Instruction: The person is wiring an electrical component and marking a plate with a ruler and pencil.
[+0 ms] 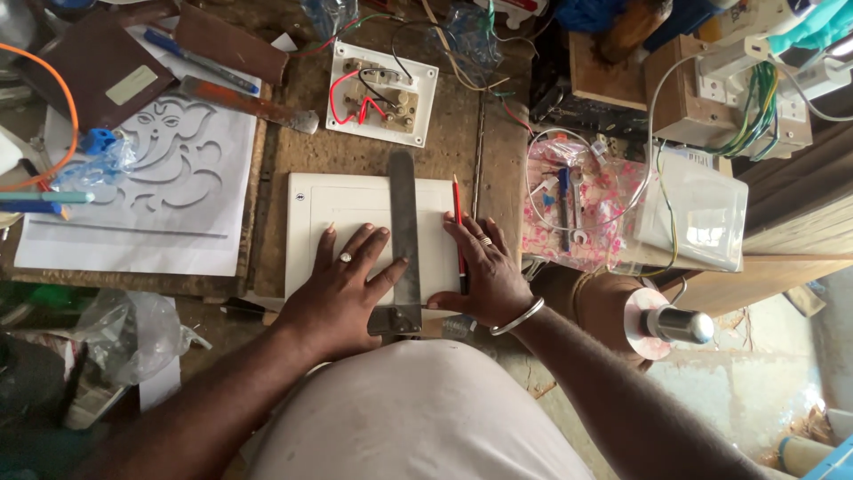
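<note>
Our left hand lay flat with fingers spread, pressing a long grey metal ruler onto a flat white plastic board (in the middle of the messy wooden table). Our right hand pinched a thin red pencil just beside the ruler.

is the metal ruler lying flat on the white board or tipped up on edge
Flat. The metal ruler lies broad face up along the white board, the left hand pressing beside it; no edge is raised.
</note>
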